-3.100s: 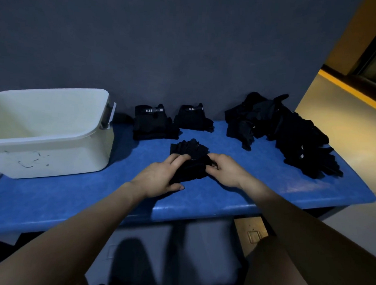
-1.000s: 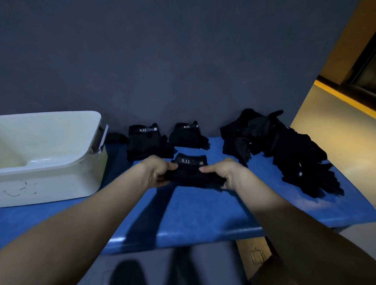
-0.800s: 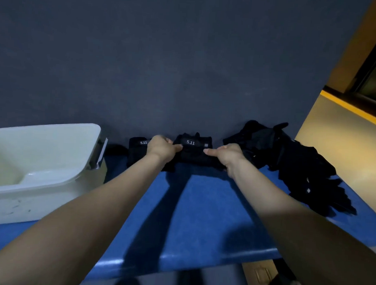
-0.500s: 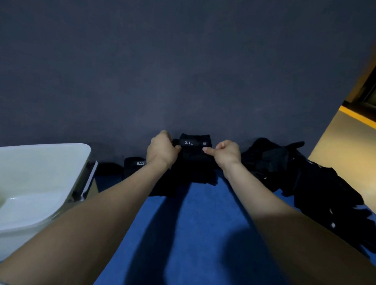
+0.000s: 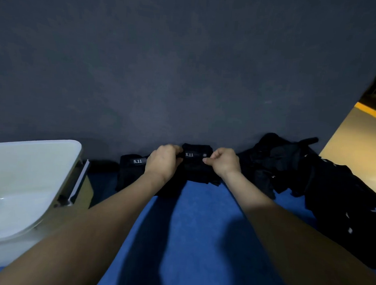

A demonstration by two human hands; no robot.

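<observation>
A folded pair of black gloves (image 5: 196, 164) with a white "5.11" label lies at the back of the blue table (image 5: 192, 238), against the dark wall. My left hand (image 5: 164, 162) pinches its left end and my right hand (image 5: 223, 162) pinches its right end, fingers curled. It appears to sit on top of another folded pair, mostly hidden under it. A second labelled folded pair of gloves (image 5: 131, 170) lies just to the left, partly behind my left wrist.
A white plastic bin (image 5: 31, 196) with a grey handle stands at the left. A loose heap of black gloves (image 5: 322, 183) covers the table's right side. The dark wall closes off the back; a yellow-lit floor shows far right.
Both hands carried the folded pair from the table's middle to the back wall and set it on the right-hand folded pair. The camera moved closer and lower.
</observation>
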